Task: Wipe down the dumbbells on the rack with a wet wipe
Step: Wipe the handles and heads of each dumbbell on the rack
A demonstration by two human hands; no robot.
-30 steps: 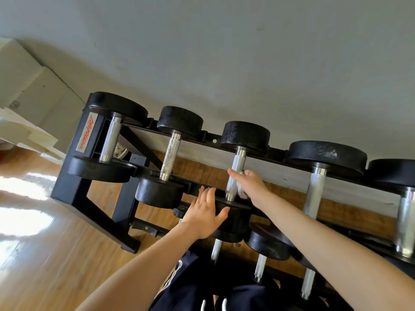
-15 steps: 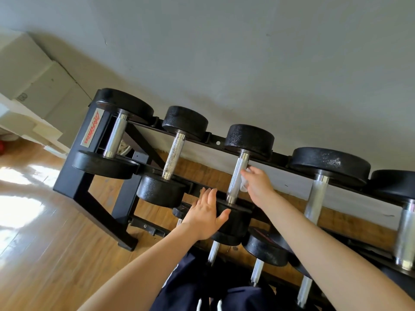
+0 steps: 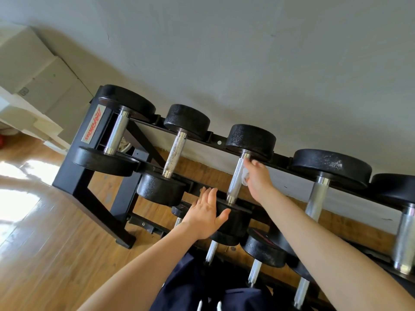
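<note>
Right hand is up at the far end of the third dumbbell's chrome handle, fingers curled around a crumpled white wet wipe and pressing it against the bar just below the rear weight head. Left hand is flat and spread, fingers straight, palm resting on the near weight head of that same dumbbell, thumb hooked over its top edge. The dumbbell sits across the top tier of the black rack, with two dumbbells to its left and bigger ones to its right. More dumbbells sit on the lower tier, partly hidden behind the forearms. The rack stands on a wooden floor against a pale wall, with sunlight glaring on the boards at left.
</note>
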